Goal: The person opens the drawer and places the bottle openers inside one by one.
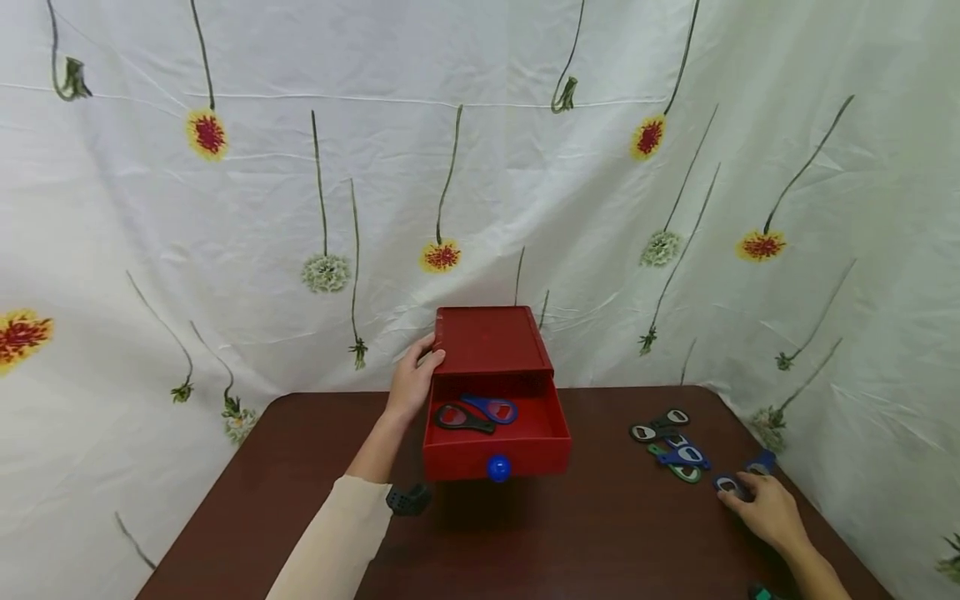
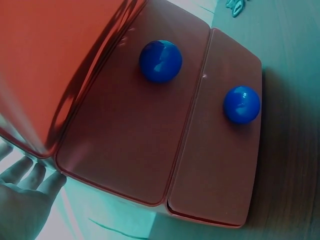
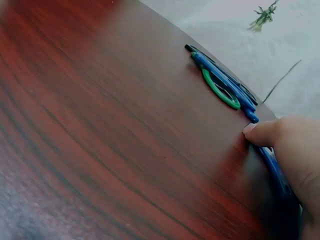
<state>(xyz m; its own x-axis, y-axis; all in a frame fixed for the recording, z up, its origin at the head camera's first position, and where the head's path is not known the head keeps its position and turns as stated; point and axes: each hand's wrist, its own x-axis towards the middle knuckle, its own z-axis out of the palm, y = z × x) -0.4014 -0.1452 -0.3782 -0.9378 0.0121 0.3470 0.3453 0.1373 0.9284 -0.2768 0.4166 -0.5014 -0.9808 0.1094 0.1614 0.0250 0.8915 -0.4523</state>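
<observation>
A red chest of drawers (image 1: 487, 337) stands on the table with its top drawer (image 1: 551, 429) pulled out. A black bottle opener (image 1: 476, 424) and a blue bottle opener (image 1: 498, 409) lie inside that drawer. My left hand (image 1: 411, 379) rests against the chest's left side, its fingers extended along the wall in the left wrist view. At the table's right, my right hand (image 1: 768, 508) pinches a blue bottle opener (image 1: 726, 483) between thumb and fingers, low over the tabletop. Another blue opener (image 1: 763, 461) shows just beyond the fingers.
Several bottle openers (image 1: 678, 450), black, blue and green, lie in a loose pile left of my right hand. Two lower drawer fronts with blue knobs (image 2: 160, 61) are shut. A flowered white cloth (image 1: 480, 200) hangs behind the dark wooden table (image 1: 600, 533).
</observation>
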